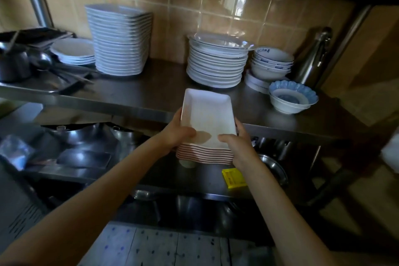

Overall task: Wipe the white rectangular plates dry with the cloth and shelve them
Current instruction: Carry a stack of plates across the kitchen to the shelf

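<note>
Gripping stack of white rectangular plates (pixel 207 119), left hand (pixel 177 134), right hand (pixel 239 147), above steel shelf (pixel 151 93)

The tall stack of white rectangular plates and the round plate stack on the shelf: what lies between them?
In the head view, only bare steel shelf lies between the tall rectangular stack and the round plate stack, with tiled wall behind the gap.
</note>
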